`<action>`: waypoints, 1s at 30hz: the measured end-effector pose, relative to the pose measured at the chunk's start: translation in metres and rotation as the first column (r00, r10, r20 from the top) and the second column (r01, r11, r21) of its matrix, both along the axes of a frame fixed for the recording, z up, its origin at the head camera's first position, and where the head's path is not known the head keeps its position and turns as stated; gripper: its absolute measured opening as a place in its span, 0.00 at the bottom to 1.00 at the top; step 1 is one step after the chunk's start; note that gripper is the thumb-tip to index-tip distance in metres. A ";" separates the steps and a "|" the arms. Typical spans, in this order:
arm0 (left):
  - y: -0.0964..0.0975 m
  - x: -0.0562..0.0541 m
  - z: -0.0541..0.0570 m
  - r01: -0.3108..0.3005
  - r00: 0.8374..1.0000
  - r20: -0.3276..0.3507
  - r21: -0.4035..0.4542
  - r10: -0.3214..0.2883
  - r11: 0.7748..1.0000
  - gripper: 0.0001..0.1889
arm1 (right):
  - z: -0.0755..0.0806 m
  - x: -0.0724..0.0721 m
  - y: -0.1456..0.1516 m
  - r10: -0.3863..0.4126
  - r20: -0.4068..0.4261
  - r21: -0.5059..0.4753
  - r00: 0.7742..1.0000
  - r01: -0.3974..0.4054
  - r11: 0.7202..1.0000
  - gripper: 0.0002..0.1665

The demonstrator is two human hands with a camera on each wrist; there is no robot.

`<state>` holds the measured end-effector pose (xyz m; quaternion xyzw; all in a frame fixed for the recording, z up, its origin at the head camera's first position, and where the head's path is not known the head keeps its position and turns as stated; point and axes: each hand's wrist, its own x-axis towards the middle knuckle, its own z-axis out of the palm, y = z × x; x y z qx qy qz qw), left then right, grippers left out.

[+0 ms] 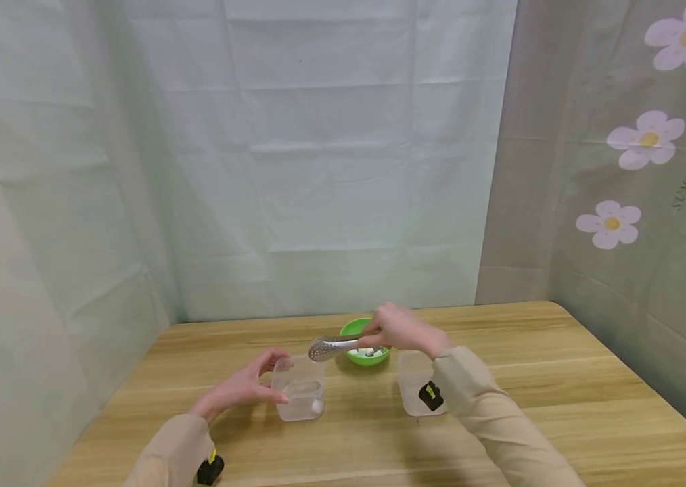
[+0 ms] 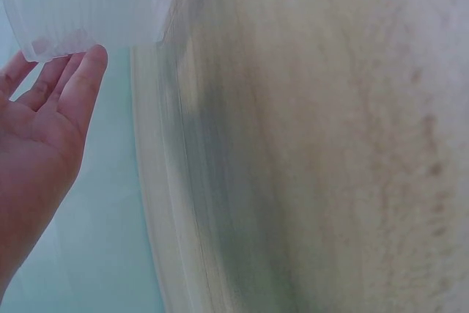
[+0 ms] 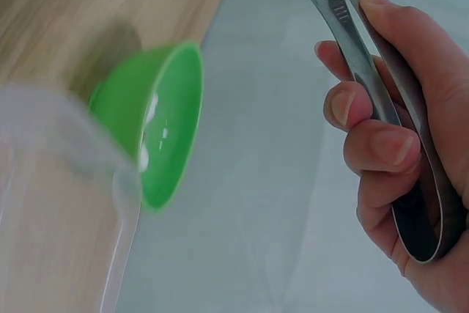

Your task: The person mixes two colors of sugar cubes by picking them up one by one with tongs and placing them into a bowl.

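Note:
My right hand (image 1: 400, 328) grips a pair of metal tongs (image 3: 352, 49) with perforated ends. In the head view the tongs reach leftward past the green bowl (image 1: 352, 328), their tips above the back right corner of a clear plastic container (image 1: 300, 411). White pieces (image 1: 370, 352) lie in the bowl. My left hand (image 1: 252, 385) holds that container at its left side, thumb towards the front and fingers at the back corner. In the left wrist view its fingertips (image 2: 95, 56) press the container's wall. One small white piece (image 1: 316, 406) sits in the container's front right corner.
A second clear container (image 1: 406, 382) stands on the wooden table (image 1: 343, 446) to the right of the bowl, partly behind my right sleeve (image 1: 483, 399). Pale curtains (image 1: 331, 189) hang behind the table and on both sides.

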<state>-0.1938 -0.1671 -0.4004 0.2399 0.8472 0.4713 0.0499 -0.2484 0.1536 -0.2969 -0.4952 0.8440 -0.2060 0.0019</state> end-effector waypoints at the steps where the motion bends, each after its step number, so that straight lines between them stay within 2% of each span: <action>1: 0.000 0.000 0.000 0.001 1.000 0.001 0.000 -0.001 1.000 0.38 | 0.000 -0.001 0.005 -0.011 0.009 -0.005 1.000 0.011 1.000 0.09; 6: 0.000 0.000 0.002 0.017 1.000 0.004 0.015 -0.017 1.000 0.37 | 0.002 -0.010 0.030 -0.068 0.006 -0.023 0.998 0.068 0.997 0.09; 12: -0.001 0.000 0.003 0.019 1.000 -0.008 0.001 -0.019 1.000 0.37 | 0.002 -0.017 0.047 -0.109 -0.017 -0.017 0.994 0.108 0.994 0.13; 22: -0.001 0.002 0.002 -0.006 1.000 -0.004 -0.015 0.006 1.000 0.38 | 0.005 -0.019 0.051 -0.179 -0.090 0.038 0.980 0.183 0.982 0.12; 25: -0.001 0.002 0.002 -0.006 1.000 -0.001 -0.015 0.006 1.000 0.37 | 0.006 -0.020 0.051 -0.206 -0.118 0.047 0.971 0.213 0.976 0.11; 30: 0.000 0.002 0.003 -0.005 1.000 0.002 -0.015 0.005 1.000 0.37 | 0.005 -0.021 0.050 -0.247 -0.186 0.075 0.951 0.264 0.962 0.16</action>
